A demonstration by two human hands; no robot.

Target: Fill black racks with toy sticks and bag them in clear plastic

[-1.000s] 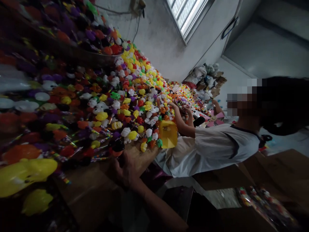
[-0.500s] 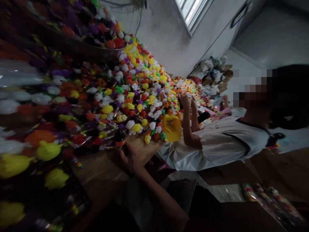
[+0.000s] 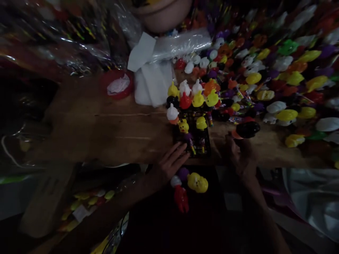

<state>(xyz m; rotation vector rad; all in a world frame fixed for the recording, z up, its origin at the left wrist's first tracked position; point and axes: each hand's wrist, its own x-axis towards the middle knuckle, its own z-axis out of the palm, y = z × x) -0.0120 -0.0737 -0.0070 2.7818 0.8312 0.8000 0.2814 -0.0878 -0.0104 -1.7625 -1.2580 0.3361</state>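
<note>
My right hand (image 3: 243,157) is closed on a small plastic toy with a glossy black head (image 3: 248,129) and an orange lower part, held just above the wooden table. My left hand (image 3: 173,160) lies with fingers stretched out at the front left edge of a black tray (image 3: 207,148). Rows of toy figures stand in the tray, among them a yellow giraffe-like head (image 3: 183,126), a red one (image 3: 185,101) and a white one (image 3: 172,113). Below the table edge, a yellow toy (image 3: 197,182) and a red toy (image 3: 181,199) lie on something dark.
Loose coloured toys (image 3: 287,114) cover the table's right side. Behind the tray lie clear plastic bags (image 3: 182,44) and white sheets (image 3: 153,83). A red bowl (image 3: 120,84) stands on the wooden table (image 3: 79,123). A pink tub (image 3: 164,16) is at the back.
My view has swung left and down, away from the co-worker and the large toy heap, to the tray. My left hand has come into view. The black-headed toy stays at my right hand.
</note>
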